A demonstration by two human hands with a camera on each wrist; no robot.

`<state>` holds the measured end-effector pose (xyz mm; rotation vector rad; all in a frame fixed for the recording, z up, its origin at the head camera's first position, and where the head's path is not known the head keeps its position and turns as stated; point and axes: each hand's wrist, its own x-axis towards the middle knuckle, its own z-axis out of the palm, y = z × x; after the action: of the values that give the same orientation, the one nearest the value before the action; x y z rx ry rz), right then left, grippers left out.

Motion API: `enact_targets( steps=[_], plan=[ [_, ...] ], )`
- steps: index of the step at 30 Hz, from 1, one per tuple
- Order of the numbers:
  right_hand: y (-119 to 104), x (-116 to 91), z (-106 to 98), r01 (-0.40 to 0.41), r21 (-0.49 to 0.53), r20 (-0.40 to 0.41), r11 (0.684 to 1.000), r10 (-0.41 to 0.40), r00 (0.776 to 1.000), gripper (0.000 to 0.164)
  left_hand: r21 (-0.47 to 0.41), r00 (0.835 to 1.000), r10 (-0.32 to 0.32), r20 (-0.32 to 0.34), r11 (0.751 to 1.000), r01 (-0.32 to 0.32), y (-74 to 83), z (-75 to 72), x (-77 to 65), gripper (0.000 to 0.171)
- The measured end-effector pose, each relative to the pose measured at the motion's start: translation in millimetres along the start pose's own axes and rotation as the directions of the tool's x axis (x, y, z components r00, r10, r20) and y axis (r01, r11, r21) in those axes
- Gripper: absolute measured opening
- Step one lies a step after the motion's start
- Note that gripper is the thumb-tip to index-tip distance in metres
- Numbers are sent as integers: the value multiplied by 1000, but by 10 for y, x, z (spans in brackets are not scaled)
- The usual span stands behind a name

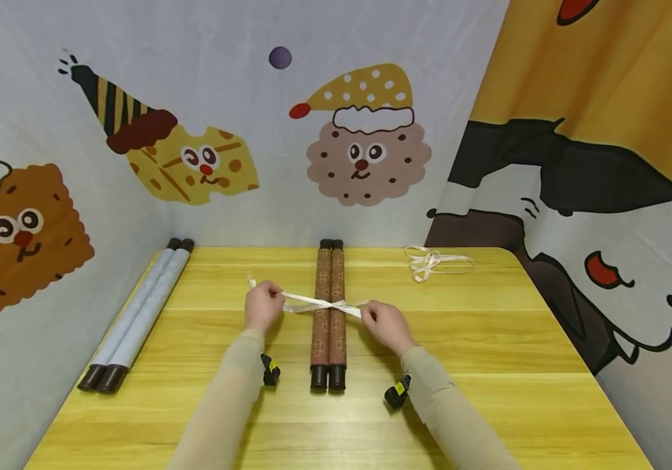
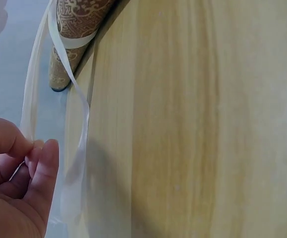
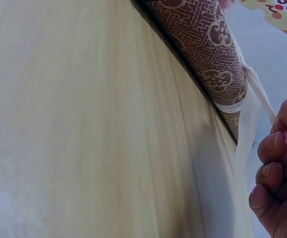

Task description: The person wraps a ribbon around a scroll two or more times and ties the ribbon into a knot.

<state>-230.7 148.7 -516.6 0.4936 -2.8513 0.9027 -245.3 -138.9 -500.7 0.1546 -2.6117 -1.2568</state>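
Note:
Two brown patterned scroll rolls (image 1: 322,339) with dark end caps lie side by side on the table. A white ribbon (image 1: 306,299) goes round their middle and crosses on top. To the left of the rolls, my left hand (image 1: 263,305) pinches one end of the ribbon between thumb and finger. My right hand (image 1: 390,325) grips the other end on the right side. The ribbon stretches between both hands over the rolls. In the left wrist view a loose length of ribbon (image 2: 84,129) hangs beside the left hand; in the right wrist view another strand (image 3: 247,134) hangs down.
Two pale blue rolls (image 1: 146,301) with dark caps lie along the table's left side. A loose bundle of white ribbon (image 1: 432,262) is at the back right. The wooden table (image 1: 488,365) meets a cloth backdrop (image 1: 224,225) printed with cartoon figures.

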Motion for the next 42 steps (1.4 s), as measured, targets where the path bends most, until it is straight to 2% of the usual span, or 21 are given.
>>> enact_targets(
  steps=[15,24,32,39,42],
  plan=[
    [-13,-42,46,-12,-36,6,999,12,1000,26,-7,998,-61,4,998,61,-128,0,23,10],
    [-8,-35,36,-25,-67,12,997,26,1000,24,11,998,-52,-17,999,52,-142,10,28,9],
    [17,-41,37,-37,-76,9,996,38,999,24,9,997,-81,-1,997,81,-135,16,22,9],
    [38,-38,52,-30,-78,5,997,30,1000,24,21,996,-94,-11,995,94,-143,26,30,8],
    [41,-47,46,-45,-59,12,997,46,999,23,23,995,-99,11,995,98,-125,29,29,7]
  ],
)
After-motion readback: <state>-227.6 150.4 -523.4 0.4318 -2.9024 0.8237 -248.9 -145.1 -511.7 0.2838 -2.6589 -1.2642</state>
